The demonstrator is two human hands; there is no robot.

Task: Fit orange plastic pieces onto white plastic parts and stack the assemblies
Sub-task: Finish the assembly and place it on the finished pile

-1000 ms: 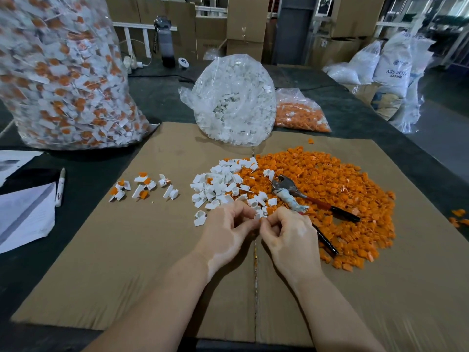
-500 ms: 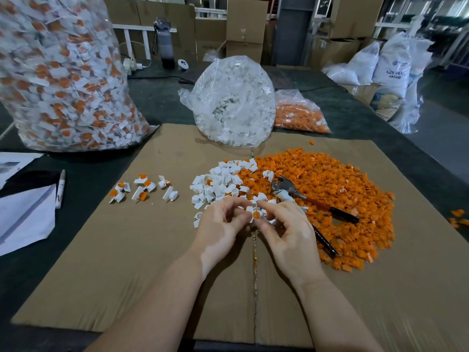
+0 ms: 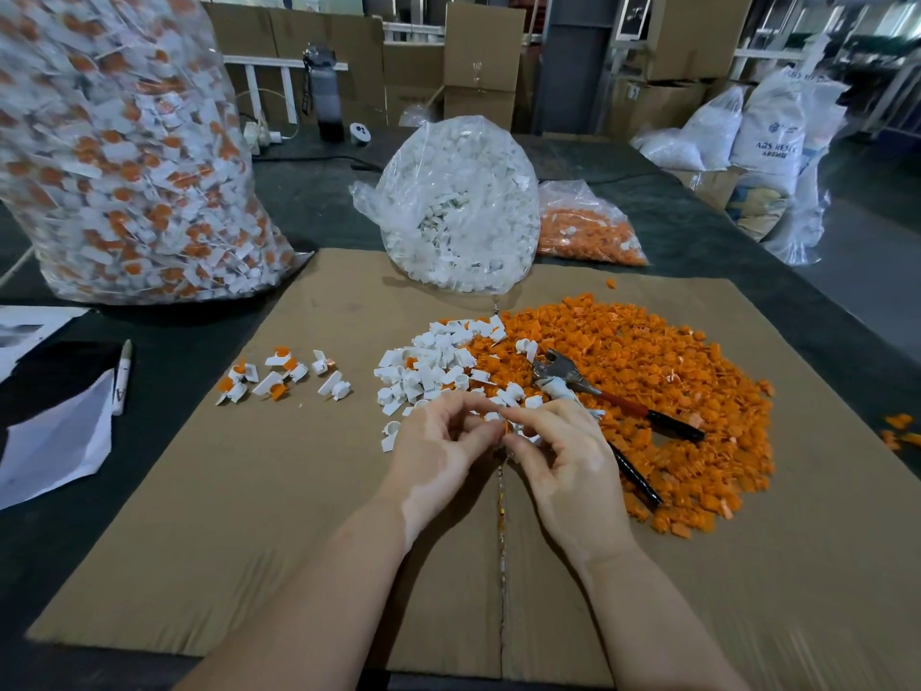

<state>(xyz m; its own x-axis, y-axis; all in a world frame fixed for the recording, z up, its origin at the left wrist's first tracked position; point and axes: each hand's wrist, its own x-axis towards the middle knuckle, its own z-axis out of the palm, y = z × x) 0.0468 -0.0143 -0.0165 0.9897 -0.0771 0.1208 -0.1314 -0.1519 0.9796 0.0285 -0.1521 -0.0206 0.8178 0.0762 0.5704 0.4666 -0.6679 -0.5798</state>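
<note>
Pinching at centre frame: the left hand and right hand meet fingertip to fingertip over the seam of the flat brown cardboard sheet, both closed on one small orange plastic piece seated against a white plastic part (only a sliver of each shows between the fingers).

Supply, white: loose heap of small white plastic parts just above the hands, touching the orange heap on its right.

Supply, orange: broad mound of small orange plastic pieces at centre right of the frame.

Finished work: short scatter of white-and-orange assemblies at left of centre, well apart from the hands and lying loose rather than stacked.

Risk, misfit: the piece may be pressed in crooked, since the fingers cover the joint and alignment is likely judged by feel.

Risk, drop: a slip of the pinch would probably send the piece into the white heap directly beneath, where it would be hard to pick out.

Risk, tool: the red-and-black-handled metal pliers lie on the orange mound just beside the right hand; a reach for more pieces could knock them.

Hidden: the seating of the piece, and the lower plier handle where it passes under the right hand.

Cut off: the large clear bag of finished assemblies at upper left runs out of frame.

Hard to make out: contents of the clear bag of white parts at upper centre, blurred by glare (shapes unclear).
</note>
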